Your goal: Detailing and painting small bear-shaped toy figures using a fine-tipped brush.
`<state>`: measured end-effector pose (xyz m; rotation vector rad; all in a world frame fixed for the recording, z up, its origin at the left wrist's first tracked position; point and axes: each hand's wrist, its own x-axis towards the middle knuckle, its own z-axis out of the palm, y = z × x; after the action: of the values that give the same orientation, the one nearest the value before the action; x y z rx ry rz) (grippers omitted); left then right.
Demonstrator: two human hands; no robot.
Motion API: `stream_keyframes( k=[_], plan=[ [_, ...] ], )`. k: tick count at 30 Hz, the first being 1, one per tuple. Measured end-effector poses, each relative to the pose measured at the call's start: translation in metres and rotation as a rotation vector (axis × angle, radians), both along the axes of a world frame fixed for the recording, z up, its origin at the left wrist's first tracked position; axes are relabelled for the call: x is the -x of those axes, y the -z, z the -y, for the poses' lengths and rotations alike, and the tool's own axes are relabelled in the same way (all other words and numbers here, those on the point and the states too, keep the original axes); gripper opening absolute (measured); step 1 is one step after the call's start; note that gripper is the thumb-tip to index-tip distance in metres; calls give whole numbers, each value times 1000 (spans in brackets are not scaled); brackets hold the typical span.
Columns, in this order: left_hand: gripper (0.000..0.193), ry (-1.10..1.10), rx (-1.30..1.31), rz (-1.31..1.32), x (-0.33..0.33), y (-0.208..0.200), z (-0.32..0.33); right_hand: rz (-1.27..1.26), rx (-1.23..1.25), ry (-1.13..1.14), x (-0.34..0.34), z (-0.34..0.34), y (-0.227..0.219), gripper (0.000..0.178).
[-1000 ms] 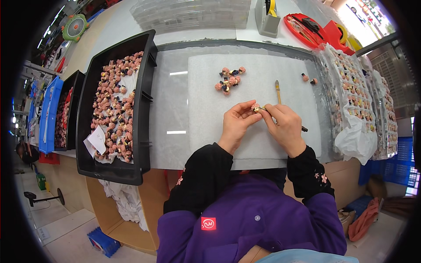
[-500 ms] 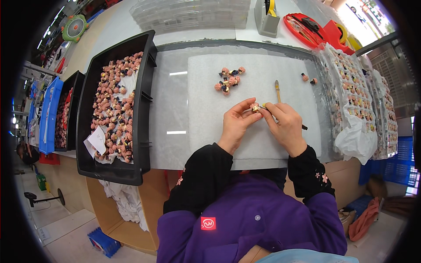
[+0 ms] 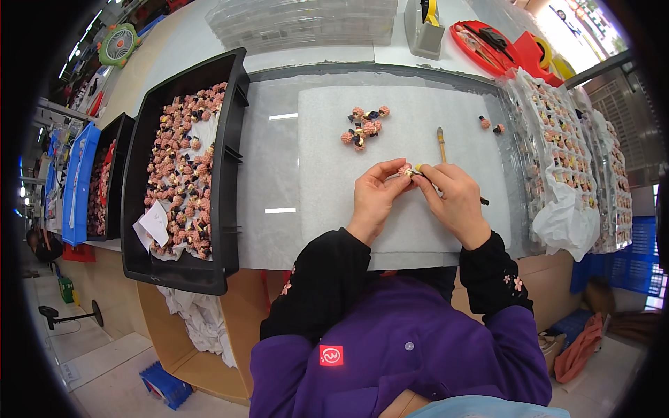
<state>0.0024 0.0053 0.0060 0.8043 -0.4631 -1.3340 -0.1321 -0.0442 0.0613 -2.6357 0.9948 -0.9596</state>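
Observation:
Between the thumb and fingers of my left hand (image 3: pixel 374 200) is a small figurine (image 3: pixel 405 169) with pink curly hair and a pale face. My right hand (image 3: pixel 456 200) is closed in a pinch close against it, gripping a slim tool whose dark end (image 3: pixel 484 201) pokes out past the hand; its exact kind is hidden. A cluster of pink-and-navy figurines (image 3: pixel 364 128) lies farther off on the white sheet (image 3: pixel 327 181). Just beyond my right hand rests a wooden-handled brush (image 3: pixel 441 143). Two small pink-and-dark pieces (image 3: pixel 491 125) are on the far right of the sheet.
On the left stands a black bin (image 3: pixel 231 181) full of similar figurines, with a blue bin (image 3: pixel 80 184) beyond it. Clear trays of figurines (image 3: pixel 557 150) are stacked at right. At the back are a tape dispenser (image 3: pixel 426 35), a red tool tray (image 3: pixel 481 52) and clear plastic trays (image 3: pixel 306 24).
The figurine has turned slightly in my left fingers, so its pink hair shows more and its face less. Both hands stay in nearly the same place.

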Motion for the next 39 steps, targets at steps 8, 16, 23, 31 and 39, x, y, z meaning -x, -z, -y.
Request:
stream_keyframes(
  k=[8, 16, 23, 31, 39],
  plan=[
    [28, -15, -7, 28, -1, 3, 0, -48, 20, -11, 2, 0, 1, 12],
    [29, -14, -20, 25, -1, 0, -1, -70, 34, 5, 2, -1, 4, 11],
    [28, -13, -35, 28, -2, 0, -1, -75, 54, 1, 2, -1, 5, 10],
    [28, -28, -43, 38, -1, 2, 0, -79, 56, 1, 1, -1, 5, 10],
    [28, -30, -35, 42, -1, 4, 0, -93, 49, 1, 1, -2, 4, 10]
  ],
)
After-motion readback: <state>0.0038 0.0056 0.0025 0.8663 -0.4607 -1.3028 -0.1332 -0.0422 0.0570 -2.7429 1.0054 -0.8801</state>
